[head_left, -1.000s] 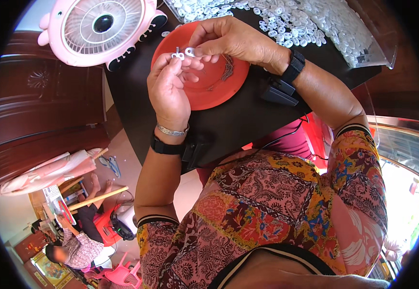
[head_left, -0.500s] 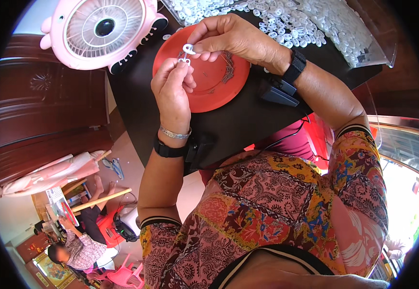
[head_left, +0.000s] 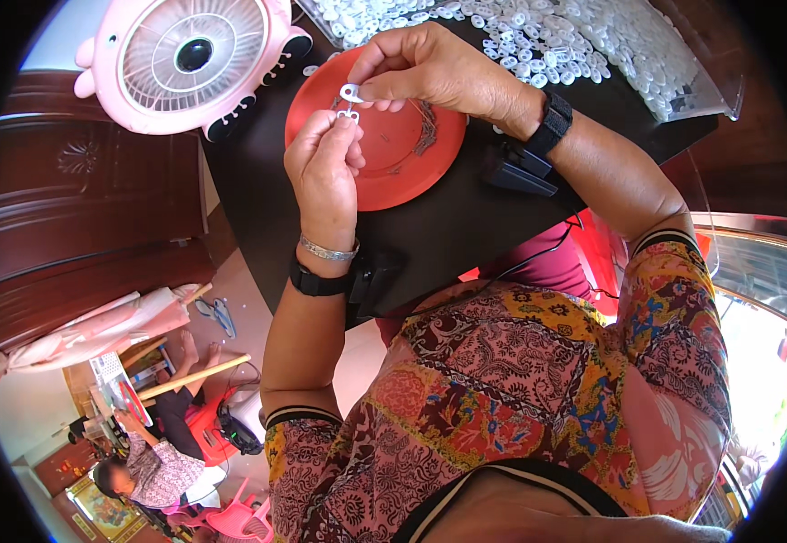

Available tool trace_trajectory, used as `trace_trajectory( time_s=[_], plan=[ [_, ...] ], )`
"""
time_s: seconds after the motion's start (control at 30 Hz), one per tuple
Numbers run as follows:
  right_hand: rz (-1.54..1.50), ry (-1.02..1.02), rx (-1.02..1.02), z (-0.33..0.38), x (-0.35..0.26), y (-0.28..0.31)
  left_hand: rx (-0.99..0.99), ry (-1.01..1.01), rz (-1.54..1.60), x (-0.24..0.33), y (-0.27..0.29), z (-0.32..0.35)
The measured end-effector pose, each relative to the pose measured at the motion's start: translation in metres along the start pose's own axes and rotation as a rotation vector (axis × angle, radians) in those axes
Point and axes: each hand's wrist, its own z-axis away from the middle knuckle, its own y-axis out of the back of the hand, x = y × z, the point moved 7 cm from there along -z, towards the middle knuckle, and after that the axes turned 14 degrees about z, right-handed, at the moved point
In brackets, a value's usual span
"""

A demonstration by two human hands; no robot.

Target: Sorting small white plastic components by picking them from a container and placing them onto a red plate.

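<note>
Over the red plate [head_left: 402, 190], my two hands meet with fingertips pinched. My left hand [head_left: 323, 163] grips a small white plastic piece with holes [head_left: 348, 116] between thumb and fingers. Just above it, my right hand [head_left: 438, 77] pinches a white oval plastic ring [head_left: 351, 92] by its side. A thin metal piece seems to run between the two white parts, though it is too small to make out fully. On the plate lies a pile of thin metal pieces [head_left: 427, 136], partly hidden behind my right hand.
Many white oval plastic pieces [head_left: 538, 54] are heaped on the black table [head_left: 411, 262], some inside a clear bin [head_left: 696, 100] at the far right. A pink fan [head_left: 99, 68] stands at the far left. Another person [head_left: 162, 471] sits at lower left, away from the table.
Almost nothing differs. The white oval ring has tilted slightly and shifted a little left in my right fingers; my left hand keeps its grip.
</note>
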Motion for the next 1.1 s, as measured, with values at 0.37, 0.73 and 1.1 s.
trace_trajectory(
  time_s=[0.37,0.73,1.1],
  plan=[
    [0.015,0.012,-0.009,0.000,0.000,-0.001,-0.004,0.008,-0.006,0.001,-0.001,0.000],
    [0.108,0.036,-0.001,0.002,-0.005,-0.004,0.019,0.001,0.070,-0.002,-0.005,0.003],
    [0.104,0.067,-0.033,0.002,-0.005,-0.010,0.022,-0.006,0.007,-0.001,-0.003,0.003]
  ],
)
